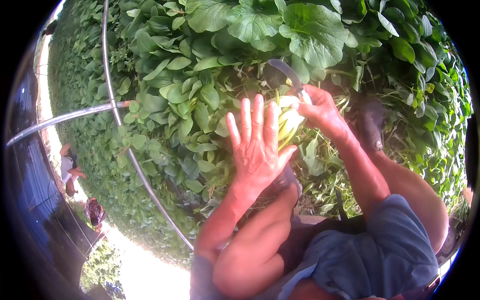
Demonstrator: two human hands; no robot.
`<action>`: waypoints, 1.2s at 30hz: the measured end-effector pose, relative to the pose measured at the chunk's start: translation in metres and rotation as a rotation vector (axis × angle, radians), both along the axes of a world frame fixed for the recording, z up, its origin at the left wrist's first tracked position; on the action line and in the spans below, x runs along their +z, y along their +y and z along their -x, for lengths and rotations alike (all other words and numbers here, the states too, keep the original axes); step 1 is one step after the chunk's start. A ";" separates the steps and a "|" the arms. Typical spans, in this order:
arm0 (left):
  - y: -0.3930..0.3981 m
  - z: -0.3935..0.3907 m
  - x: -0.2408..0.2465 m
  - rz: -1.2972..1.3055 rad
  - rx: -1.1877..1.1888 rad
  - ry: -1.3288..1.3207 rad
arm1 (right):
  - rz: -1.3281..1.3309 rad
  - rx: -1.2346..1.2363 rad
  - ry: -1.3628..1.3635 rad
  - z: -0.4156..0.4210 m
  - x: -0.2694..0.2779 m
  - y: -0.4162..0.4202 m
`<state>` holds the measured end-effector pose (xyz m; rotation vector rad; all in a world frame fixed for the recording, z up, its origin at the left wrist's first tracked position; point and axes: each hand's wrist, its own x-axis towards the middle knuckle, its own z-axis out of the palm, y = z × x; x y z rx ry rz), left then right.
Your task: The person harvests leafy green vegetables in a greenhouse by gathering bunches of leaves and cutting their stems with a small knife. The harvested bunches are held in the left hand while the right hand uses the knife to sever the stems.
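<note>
My right hand (322,112) grips a small sickle by its pale handle (306,98). The sickle's curved dark blade (285,70) points up and to the left, among the leafy plants. My left hand (257,144) is spread flat with its back towards me, fingers apart and thumb out to the right; its palm side is hidden. Between the two hands shows a bunch of leafy greens with pale, yellow-green stems (289,122). The left hand partly covers this bunch, and whether it touches it I cannot tell.
Dense leafy greens (180,93) surround the hands, with broad leaves (315,33) beyond the blade. Metal pipes (140,165) cross at the left. My shoes (371,123) stand among the plants. A person (70,170) is far left, near dark netting (33,180).
</note>
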<state>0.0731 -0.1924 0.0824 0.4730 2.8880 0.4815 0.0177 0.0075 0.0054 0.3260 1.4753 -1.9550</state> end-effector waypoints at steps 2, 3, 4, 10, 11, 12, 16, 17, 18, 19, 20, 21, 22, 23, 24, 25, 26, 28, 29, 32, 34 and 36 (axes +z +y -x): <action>0.003 0.003 -0.010 -0.062 0.005 -0.031 | 0.036 0.028 0.010 -0.009 -0.004 0.006; 0.004 0.005 -0.015 -0.121 0.035 -0.016 | 0.049 0.025 0.007 -0.012 -0.006 0.009; 0.001 0.006 -0.023 -0.175 0.078 -0.093 | 0.133 0.013 -0.030 -0.016 -0.015 0.012; 0.005 0.014 0.008 -0.308 0.203 -0.748 | -0.201 0.253 -0.075 0.001 -0.037 0.023; 0.003 0.015 0.004 -0.263 0.164 -0.634 | -0.199 0.256 0.001 0.001 -0.035 0.015; -0.002 0.015 -0.001 -0.217 0.125 -0.524 | -0.164 0.266 0.113 -0.002 -0.048 0.007; -0.041 0.022 -0.045 0.237 0.044 -0.164 | -0.165 0.428 0.171 0.003 -0.073 -0.033; -0.054 0.020 -0.061 0.343 0.015 -0.036 | -0.148 0.421 0.151 0.003 -0.081 -0.042; -0.065 0.017 -0.070 0.413 0.049 -0.057 | -0.141 0.425 0.170 0.003 -0.088 -0.054; -0.071 0.017 -0.075 0.479 0.083 -0.076 | -0.139 0.429 0.190 0.004 -0.094 -0.063; -0.077 0.016 -0.080 0.522 0.107 -0.142 | -0.108 0.380 0.174 0.003 -0.100 -0.072; -0.078 0.014 -0.081 0.521 0.120 -0.150 | -0.121 0.378 0.163 0.002 -0.106 -0.079; -0.078 0.012 -0.083 0.519 0.133 -0.157 | -0.136 0.376 0.151 0.001 -0.111 -0.085; -0.078 0.011 -0.085 0.516 0.145 -0.164 | -0.152 0.373 0.140 -0.001 -0.117 -0.090; -0.081 0.010 -0.086 0.494 0.150 -0.160 | -0.179 0.384 0.112 0.000 -0.118 -0.097; -0.084 0.010 -0.088 0.472 0.154 -0.156 | -0.184 0.402 0.108 0.000 -0.120 -0.100; -0.086 0.011 -0.090 0.448 0.158 -0.152 | -0.190 0.420 0.104 0.000 -0.121 -0.101; -0.087 0.017 -0.088 0.524 0.155 -0.259 | -0.220 0.439 0.141 0.000 -0.120 -0.106; -0.087 0.019 -0.088 0.561 0.154 -0.312 | -0.242 0.440 0.181 -0.002 -0.119 -0.110; -0.089 0.018 -0.093 0.593 0.120 -0.217 | -0.311 0.412 0.317 -0.008 -0.125 -0.117; -0.086 0.023 -0.092 0.574 0.228 -0.376 | -0.348 0.407 0.389 -0.012 -0.131 -0.120; -0.089 0.022 -0.092 0.526 0.252 -0.381 | -0.346 0.461 0.357 -0.019 -0.131 -0.109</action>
